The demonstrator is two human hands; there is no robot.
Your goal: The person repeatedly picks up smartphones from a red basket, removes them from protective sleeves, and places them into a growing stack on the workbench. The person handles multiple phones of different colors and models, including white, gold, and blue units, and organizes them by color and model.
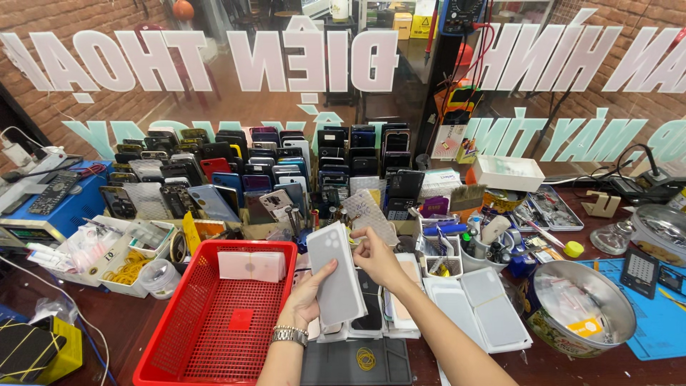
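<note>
Pale grey rectangular phone back panel (336, 275) held upright above the workbench, just right of the red plastic mesh basket (214, 336). Left hand (309, 297) wrapped around its lower edge, fingers closed on it; right hand (377, 259) pinching its top corner with thumb and fingertips.

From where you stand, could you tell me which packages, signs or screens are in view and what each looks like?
Window lettering: large white letters across the glass, teal ones below.
White box: flat rectangular carton, right of the phone racks.
Yellow boxes: small, behind the glass, top centre.
Blue device: far left, dark screen.
</note>
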